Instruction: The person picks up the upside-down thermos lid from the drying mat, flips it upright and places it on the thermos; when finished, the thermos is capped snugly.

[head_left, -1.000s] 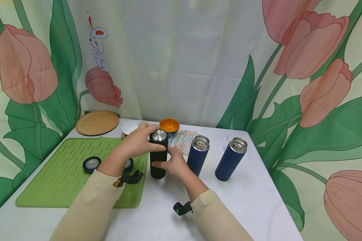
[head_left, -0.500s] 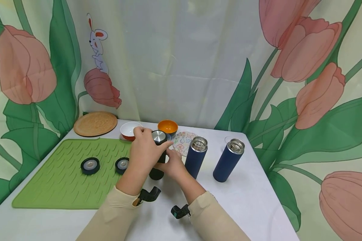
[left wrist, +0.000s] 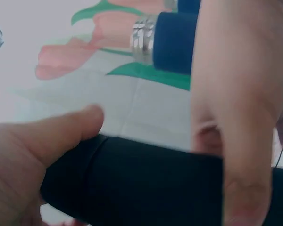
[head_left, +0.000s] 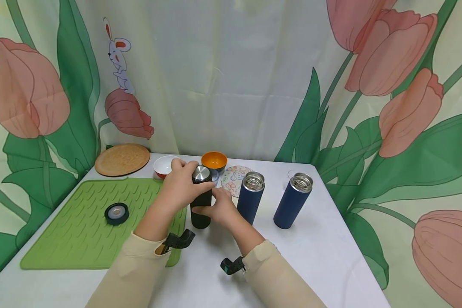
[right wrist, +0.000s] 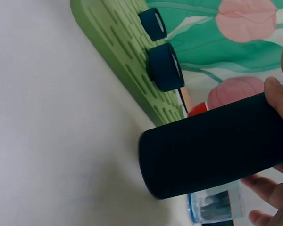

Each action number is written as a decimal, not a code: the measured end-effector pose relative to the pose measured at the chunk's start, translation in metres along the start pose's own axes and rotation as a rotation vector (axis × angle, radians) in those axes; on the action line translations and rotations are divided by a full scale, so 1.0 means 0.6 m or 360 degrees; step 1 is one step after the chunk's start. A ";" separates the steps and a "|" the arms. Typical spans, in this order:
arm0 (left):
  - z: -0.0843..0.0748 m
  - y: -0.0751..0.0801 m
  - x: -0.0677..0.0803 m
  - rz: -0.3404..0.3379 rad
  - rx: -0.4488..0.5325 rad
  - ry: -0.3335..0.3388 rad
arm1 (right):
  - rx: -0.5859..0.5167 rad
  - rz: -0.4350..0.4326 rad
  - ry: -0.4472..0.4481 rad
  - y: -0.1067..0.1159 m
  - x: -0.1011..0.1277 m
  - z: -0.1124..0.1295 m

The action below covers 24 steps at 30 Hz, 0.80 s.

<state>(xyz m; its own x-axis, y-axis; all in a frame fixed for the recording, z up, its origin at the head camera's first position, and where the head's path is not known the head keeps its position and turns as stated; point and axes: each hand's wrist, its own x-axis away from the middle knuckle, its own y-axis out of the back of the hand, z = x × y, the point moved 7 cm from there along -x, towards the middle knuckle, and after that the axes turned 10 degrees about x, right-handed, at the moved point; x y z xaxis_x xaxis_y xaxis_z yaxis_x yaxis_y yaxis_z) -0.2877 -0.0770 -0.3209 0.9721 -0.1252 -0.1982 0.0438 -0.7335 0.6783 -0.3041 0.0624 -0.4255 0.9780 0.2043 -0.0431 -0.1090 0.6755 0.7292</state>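
Note:
A black thermos bottle [head_left: 201,205] with a silver-topped lid [head_left: 202,173] stands upright near the table's middle. My left hand [head_left: 179,190] holds the lid from the left, thumb across its front. In the left wrist view the left thumb [left wrist: 82,125] lies by the lid's edge. My right hand [head_left: 223,207] grips the bottle's body lower down from the right; its thumb crosses the front. The right wrist view shows the bottle's dark base [right wrist: 179,155]. Two blue bottles without lids, one near [head_left: 250,199] and one farther right [head_left: 292,201], stand beside the right hand.
A green ridged mat [head_left: 73,231] at left bears a black lid [head_left: 116,213]; a second lid [right wrist: 166,68] shows in the right wrist view. Behind stand a round wooden board [head_left: 122,159], a white bowl [head_left: 163,164], an orange bowl [head_left: 214,160] and a flowered round mat [head_left: 232,179].
My left hand swung its wrist rightward around the lid, then back to the left, covering the second lid on the mat again. The right hand stays on the bottle's body.

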 end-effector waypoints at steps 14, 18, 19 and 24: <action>0.006 0.009 -0.027 0.0358 -0.0024 -0.0172 | -0.0001 0.0026 -0.0055 0.005 0.000 -0.003; 0.014 0.010 -0.026 0.0314 -0.0003 -0.0121 | -0.0024 0.0021 -0.0050 0.004 -0.001 -0.001; 0.016 0.010 -0.026 0.0299 0.0002 -0.0110 | -0.0031 0.0020 -0.0043 0.003 -0.001 -0.001; 0.024 0.010 -0.020 0.0242 0.0040 -0.0084 | -0.0047 0.0008 -0.0040 -0.003 0.001 -0.002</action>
<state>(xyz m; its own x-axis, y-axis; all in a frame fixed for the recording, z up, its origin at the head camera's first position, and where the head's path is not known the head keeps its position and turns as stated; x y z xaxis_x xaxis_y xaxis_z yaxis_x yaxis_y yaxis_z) -0.3022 -0.0893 -0.3246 0.9536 -0.2706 -0.1317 -0.1095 -0.7197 0.6856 -0.3038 0.0624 -0.4277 0.9815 0.1904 -0.0219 -0.1190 0.6950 0.7091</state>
